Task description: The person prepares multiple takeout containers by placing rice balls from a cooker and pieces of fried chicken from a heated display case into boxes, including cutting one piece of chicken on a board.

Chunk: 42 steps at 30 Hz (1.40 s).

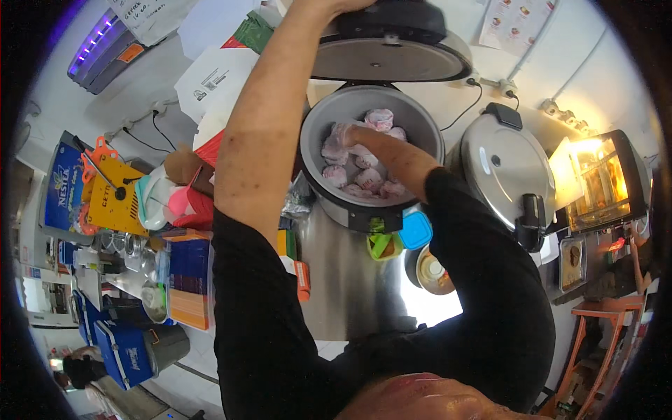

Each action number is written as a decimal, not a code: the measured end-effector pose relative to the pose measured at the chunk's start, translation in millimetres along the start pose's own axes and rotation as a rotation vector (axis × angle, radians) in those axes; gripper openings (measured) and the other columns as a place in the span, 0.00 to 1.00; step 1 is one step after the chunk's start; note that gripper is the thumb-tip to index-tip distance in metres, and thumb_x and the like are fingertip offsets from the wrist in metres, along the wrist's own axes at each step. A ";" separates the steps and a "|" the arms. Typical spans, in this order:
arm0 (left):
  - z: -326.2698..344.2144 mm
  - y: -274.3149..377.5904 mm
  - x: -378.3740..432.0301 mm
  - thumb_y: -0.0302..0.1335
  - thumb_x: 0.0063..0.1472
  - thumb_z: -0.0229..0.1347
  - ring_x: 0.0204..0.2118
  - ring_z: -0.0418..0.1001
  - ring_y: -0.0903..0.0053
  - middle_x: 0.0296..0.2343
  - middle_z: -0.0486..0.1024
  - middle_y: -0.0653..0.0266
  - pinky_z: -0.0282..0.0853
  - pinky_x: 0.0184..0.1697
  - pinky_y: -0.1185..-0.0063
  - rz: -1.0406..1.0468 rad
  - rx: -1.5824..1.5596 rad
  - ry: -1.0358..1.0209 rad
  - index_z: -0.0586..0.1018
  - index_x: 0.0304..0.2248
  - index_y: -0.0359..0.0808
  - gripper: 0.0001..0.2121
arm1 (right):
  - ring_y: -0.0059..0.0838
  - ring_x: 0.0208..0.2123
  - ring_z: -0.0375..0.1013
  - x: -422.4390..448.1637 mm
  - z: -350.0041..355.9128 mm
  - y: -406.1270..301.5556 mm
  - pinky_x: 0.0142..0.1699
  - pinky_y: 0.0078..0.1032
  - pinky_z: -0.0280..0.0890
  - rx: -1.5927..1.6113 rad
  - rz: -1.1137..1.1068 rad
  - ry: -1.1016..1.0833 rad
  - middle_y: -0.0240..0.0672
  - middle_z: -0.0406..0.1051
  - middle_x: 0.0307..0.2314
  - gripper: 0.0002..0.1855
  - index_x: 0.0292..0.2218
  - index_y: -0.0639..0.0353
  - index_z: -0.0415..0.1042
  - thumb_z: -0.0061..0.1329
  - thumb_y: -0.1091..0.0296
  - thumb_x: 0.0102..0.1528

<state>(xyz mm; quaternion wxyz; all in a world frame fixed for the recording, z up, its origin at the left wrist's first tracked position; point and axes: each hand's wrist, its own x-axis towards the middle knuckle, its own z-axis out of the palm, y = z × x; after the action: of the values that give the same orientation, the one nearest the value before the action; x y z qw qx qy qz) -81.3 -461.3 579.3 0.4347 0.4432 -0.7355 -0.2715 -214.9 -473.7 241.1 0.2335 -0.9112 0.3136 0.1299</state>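
Observation:
An open rice cooker (434, 157) with a grey inner pot stands before me, its lid (391, 62) raised at the back. My left hand (349, 4) is at the top of the raised lid, partly cut off by the picture's edge, so its grip is unclear. Inside the pot is my right hand (345, 136), which looks covered by thin clear plastic. It touches wrapped bundles at the pot's left side; its fingers blend with the wrapping. Several more round bundles (368, 179) in white wrapping with reddish print lie around it at the bottom of the pot.
A second, closed cooker (504, 168) stands at the right, near a lit glass cabinet (601, 181). In front are a blue plastic lid (416, 231), a green container (382, 247) and a round pot (433, 270) on the steel table (341, 283). Folded white cartons (212, 79) stand at the left.

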 end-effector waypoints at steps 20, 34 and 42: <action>-17.3 -17.0 33.0 0.54 0.47 0.62 0.46 0.71 0.62 0.43 0.76 0.49 0.62 0.52 0.73 0.110 0.106 -0.154 0.81 0.44 0.35 0.33 | 0.30 0.42 0.72 -58.2 -50.1 -55.4 0.49 0.29 0.65 0.692 0.017 -0.108 0.37 0.72 0.44 0.17 0.48 0.49 0.71 0.39 0.56 0.60; -1.3 -59.4 49.5 0.41 0.56 0.58 0.41 0.71 0.73 0.40 0.75 0.60 0.65 0.45 0.78 0.089 0.046 -0.100 0.77 0.46 0.35 0.22 | 0.36 0.45 0.71 -210.3 -24.4 -70.6 0.49 0.30 0.67 0.707 -0.159 0.567 0.40 0.71 0.44 0.30 0.49 0.57 0.69 0.59 0.55 0.46; -24.6 -53.7 27.6 0.39 0.60 0.56 0.50 0.67 0.71 0.49 0.69 0.58 0.62 0.53 0.76 0.005 0.194 -0.128 0.70 0.53 0.38 0.24 | 0.40 0.48 0.70 -514.4 195.6 -32.9 0.53 0.35 0.67 1.824 -0.037 1.016 0.46 0.71 0.41 0.32 0.43 0.64 0.71 0.65 0.62 0.35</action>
<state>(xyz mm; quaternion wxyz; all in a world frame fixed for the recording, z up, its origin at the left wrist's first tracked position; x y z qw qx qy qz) -43.6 -510.9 559.8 0.3425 0.4632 -0.7855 -0.2259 -607.5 -88.9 281.8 0.6755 -0.3413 0.3399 -0.5582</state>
